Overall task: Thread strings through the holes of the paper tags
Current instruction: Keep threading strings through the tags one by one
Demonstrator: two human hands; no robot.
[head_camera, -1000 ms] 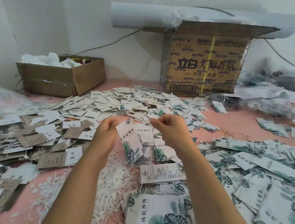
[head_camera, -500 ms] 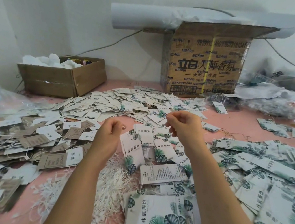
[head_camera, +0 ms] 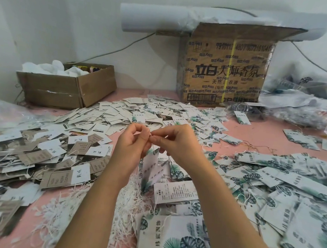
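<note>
A pink worktop [head_camera: 261,135] runs up to a white wall, and nearly all of it is buried in paper. Two cardboard boxes stand at the back: a low open one [head_camera: 64,91] on the left with white stuff in it, and a tall printed one [head_camera: 225,69] with one paper roll [head_camera: 152,19] lying across its top. The tags are far too many to count, but they lie in three heaps: brown and white ones [head_camera: 28,155] to the left, small white ones [head_camera: 139,110] spread across the middle back, and leaf-printed ones [head_camera: 297,184] to the right. One pile of loose strings [head_camera: 127,198] lies near the front, between the forearms.

Both hands are raised above the middle, fingertips almost meeting. The left hand [head_camera: 133,140] and the right hand [head_camera: 177,140] each have their fingers curled, pinching a thin white string [head_camera: 150,136] between them. Under them hang what look like two held tags [head_camera: 150,168], blurred, dangling just above the string pile.
</note>
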